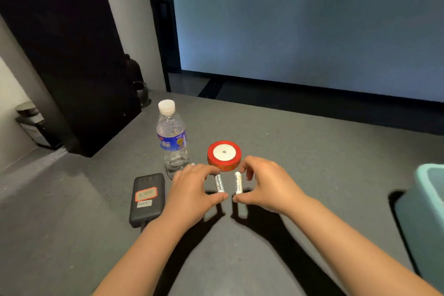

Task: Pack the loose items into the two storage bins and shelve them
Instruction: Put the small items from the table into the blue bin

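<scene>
Two white batteries are held just above the grey table [300, 163]. My left hand [192, 190] pinches the left battery [219, 183] end to end between finger and thumb. My right hand [266, 182] pinches the right battery [237, 182] the same way. Just behind them lies a red ribbon spool [224, 155] with a white centre. A clear water bottle [171, 137] with a blue label stands to its left. A black power bank [147, 199] with a red-edged sticker lies left of my left hand. A teal storage bin [427, 211] shows at the right edge.
A tall black panel [72, 67] leans at the back left, with a dark jar [31, 122] beside it on a lower ledge. A large pale screen [312, 19] fills the back wall behind the table's far edge.
</scene>
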A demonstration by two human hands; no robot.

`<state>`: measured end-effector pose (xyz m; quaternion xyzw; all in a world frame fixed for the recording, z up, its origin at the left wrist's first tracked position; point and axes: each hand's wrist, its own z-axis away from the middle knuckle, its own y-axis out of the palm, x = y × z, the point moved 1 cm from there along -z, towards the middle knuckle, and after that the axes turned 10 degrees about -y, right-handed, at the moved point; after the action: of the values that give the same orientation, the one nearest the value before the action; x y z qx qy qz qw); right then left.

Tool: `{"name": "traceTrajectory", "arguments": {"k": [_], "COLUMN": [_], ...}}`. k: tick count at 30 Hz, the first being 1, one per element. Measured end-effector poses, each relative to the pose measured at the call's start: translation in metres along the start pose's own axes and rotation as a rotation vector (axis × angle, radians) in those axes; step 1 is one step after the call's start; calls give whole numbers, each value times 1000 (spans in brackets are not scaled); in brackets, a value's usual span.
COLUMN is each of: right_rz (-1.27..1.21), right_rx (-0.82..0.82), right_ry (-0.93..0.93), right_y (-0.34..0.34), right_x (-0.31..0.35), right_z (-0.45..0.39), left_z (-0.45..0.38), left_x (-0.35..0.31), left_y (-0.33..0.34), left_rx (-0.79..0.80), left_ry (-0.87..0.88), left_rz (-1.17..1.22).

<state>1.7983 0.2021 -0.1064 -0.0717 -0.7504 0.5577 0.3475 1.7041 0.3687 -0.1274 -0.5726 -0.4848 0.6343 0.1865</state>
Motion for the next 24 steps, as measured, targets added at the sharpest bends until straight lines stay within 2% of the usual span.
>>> {"name": "traceTrajectory", "arguments": {"k": [4,13,18,24], "right_rz": [-11,82,135,174], "right_rx": [-171,-419,-424,-307], "right_ry": [204,554,657,692], "right_y": [-60,-155,-179,-190], "right_x": [-35,-109,-162,-215], "right_z": [77,262,318,313], "left_z": [2,39,48,23], "left_x": [-79,-244,-312,-368], "left_y": [23,108,145,175], "left_rx": [8,229,315,316], "left_ry": [139,381,489,548], "left_rz": [165,313,262,58]}}
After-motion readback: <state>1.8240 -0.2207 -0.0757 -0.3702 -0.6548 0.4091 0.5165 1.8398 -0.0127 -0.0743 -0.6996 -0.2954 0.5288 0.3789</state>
